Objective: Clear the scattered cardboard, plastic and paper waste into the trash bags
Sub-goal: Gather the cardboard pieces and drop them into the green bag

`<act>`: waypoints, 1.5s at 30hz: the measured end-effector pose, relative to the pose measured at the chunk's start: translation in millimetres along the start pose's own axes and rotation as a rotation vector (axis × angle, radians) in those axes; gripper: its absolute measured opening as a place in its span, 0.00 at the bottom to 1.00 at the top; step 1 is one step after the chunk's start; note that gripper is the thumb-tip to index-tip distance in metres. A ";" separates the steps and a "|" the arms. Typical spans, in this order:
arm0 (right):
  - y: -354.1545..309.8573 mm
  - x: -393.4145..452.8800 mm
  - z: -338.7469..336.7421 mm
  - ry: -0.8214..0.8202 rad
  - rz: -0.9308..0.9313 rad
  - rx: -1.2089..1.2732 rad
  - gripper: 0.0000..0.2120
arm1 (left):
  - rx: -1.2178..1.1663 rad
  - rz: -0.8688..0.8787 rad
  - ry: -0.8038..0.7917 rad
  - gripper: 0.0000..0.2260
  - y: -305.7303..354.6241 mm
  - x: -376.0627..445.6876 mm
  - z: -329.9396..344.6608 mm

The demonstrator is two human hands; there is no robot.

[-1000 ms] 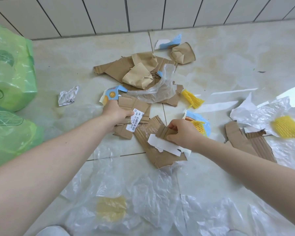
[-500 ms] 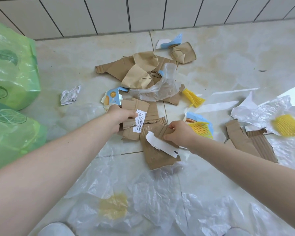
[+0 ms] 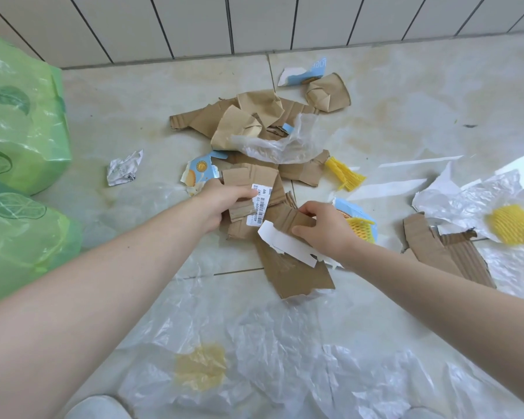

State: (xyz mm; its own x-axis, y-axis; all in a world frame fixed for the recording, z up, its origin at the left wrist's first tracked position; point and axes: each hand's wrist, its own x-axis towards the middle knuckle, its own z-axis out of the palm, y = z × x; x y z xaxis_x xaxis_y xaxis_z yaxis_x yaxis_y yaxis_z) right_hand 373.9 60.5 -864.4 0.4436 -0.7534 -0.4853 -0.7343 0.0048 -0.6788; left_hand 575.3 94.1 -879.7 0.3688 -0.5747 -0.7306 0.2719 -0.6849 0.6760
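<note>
Nearest: clear plastic sheet (image 3: 285,358) spread on floor, uncollected. Right hand (image 3: 324,229) pinches long cardboard strip (image 3: 291,261) with white paper (image 3: 288,243), thumb on top. Left hand (image 3: 221,204) grips labelled cardboard piece (image 3: 248,189), thumb over face. Pieces overlap; probable intent: stack into single load. Green trash bags (image 3: 22,140) left, well apart. Farther: cardboard heap (image 3: 248,119), near wall.

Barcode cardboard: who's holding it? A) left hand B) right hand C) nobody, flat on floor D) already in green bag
A: the left hand grips the barcode cardboard at its edge, thumb by the label; the right hand pinches another cardboard strip.
</note>
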 end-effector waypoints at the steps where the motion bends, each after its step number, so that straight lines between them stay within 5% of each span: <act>1: -1.2 -0.6 -0.6 0.001 -0.008 0.011 0.07 | -0.031 -0.008 -0.011 0.18 1.9 -0.4 -0.8; 11: -11.1 -12.1 -4.9 -0.060 0.038 0.097 0.05 | -0.200 -0.095 -0.083 0.15 8.6 -12.6 -2.5; 17: -21.4 -30.4 -29.0 -0.001 0.168 0.284 0.05 | -0.232 -0.134 -0.158 0.03 18.1 -50.2 -21.0; 26: -40.9 -55.4 -52.7 0.111 0.317 0.614 0.05 | -0.155 -0.173 -0.255 0.08 -6.9 -147.2 -77.8; 34: -95.6 -80.7 -23.1 0.035 0.095 0.650 0.04 | -0.027 0.216 0.031 0.25 -20.6 -207.6 -137.8; 40: -173.7 -84.4 8.9 -0.111 -0.064 0.684 0.15 | -0.252 0.488 0.258 0.12 -6.4 -238.9 -189.8; 45: -238.0 -85.5 33.4 -0.207 -0.150 0.720 0.18 | -0.362 0.618 0.494 0.17 -6.1 -253.0 -250.8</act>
State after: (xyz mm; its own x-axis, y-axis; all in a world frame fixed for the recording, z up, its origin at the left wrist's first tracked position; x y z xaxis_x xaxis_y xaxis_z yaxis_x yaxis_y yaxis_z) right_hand 527.9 145.7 -679.8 0.6518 -0.6413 -0.4049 -0.1738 0.3933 -0.9028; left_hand 703.3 356.0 -674.9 0.8640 -0.4793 -0.1542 0.1308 -0.0821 0.9880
